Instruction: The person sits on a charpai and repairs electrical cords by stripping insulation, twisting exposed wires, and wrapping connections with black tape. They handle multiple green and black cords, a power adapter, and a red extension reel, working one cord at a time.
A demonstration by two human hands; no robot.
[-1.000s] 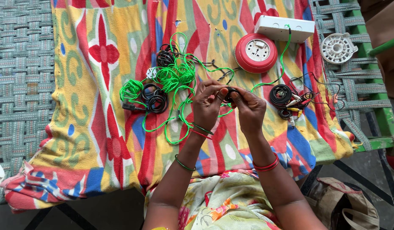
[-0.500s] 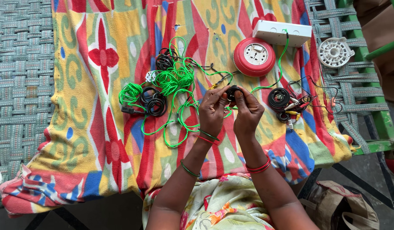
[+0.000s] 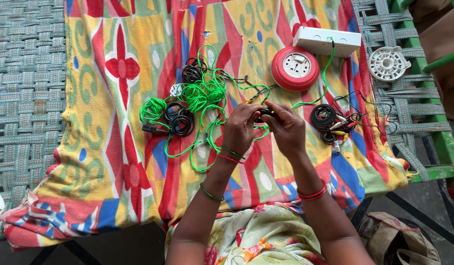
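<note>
While green wire (image 3: pixel 200 93) sprawls nearby, left hand (image 3: pixel 240 128) and right hand (image 3: pixel 287 128) seemingly pinch one black wire coil (image 3: pixel 262 114).

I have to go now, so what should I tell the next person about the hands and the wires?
Left hand and right hand pinch a small black wire coil together above the patterned cloth.
Tangled green wire lies left of them, with black coils.
Another black coil with clip leads lies right; red round socket and white box behind.
Done: several coils lie wound. Left: the green tangle.
</note>
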